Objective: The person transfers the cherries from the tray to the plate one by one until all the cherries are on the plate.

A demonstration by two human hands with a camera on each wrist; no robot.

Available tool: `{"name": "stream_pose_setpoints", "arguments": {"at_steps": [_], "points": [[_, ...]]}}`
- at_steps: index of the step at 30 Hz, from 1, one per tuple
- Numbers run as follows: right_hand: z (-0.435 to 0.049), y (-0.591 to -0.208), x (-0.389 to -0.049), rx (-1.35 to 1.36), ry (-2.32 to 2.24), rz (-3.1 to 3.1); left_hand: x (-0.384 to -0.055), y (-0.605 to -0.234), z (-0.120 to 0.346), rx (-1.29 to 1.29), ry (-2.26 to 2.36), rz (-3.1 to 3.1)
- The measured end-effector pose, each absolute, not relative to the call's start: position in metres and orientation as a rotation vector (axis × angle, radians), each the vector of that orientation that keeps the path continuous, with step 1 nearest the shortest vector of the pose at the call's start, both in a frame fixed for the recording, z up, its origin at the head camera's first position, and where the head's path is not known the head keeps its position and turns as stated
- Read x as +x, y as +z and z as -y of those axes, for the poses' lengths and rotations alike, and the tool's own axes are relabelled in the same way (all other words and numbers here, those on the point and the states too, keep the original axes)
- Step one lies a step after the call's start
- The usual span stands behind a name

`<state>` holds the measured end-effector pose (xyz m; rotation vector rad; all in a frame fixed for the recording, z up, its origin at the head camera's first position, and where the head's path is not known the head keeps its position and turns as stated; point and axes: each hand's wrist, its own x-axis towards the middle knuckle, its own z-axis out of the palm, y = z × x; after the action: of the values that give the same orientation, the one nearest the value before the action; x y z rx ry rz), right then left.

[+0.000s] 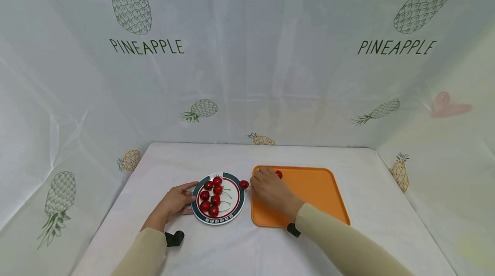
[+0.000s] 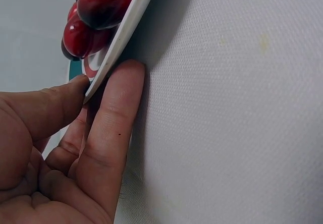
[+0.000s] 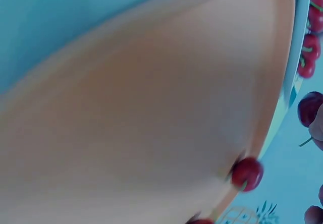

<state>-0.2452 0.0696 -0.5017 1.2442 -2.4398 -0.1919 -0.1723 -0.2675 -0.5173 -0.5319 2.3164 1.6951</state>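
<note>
My left hand pinches the left rim of a round plate with a green and red border. In the left wrist view its thumb lies at the rim's upper side, and a finger reaches beneath. Several red cherries, some with green stems, lie on the plate. Between plate and tray, my right hand pinches a single cherry by the plate's right rim; the right wrist view shows this dark cherry at fingertips cut off by the frame edge.
An orange tray lies right of the plate, under my right hand. A cherry sits near its far edge; the right wrist view shows two cherries there. A white cloth covers the table, and a pineapple-print curtain hangs behind.
</note>
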Motion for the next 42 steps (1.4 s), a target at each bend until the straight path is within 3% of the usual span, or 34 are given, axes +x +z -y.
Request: {"name": "stream_pose_setpoints", "arguments": {"at_steps": [16, 42], "points": [[-0.012, -0.515, -0.223, 1.291, -0.258, 2.358, -0.174, -0.517, 0.268, -0.527, 1.703, -2.305], [-0.008, -0.526, -0.22, 1.245, -0.105, 2.417, -0.173, -0.517, 0.266, -0.547, 1.714, -2.29]]}}
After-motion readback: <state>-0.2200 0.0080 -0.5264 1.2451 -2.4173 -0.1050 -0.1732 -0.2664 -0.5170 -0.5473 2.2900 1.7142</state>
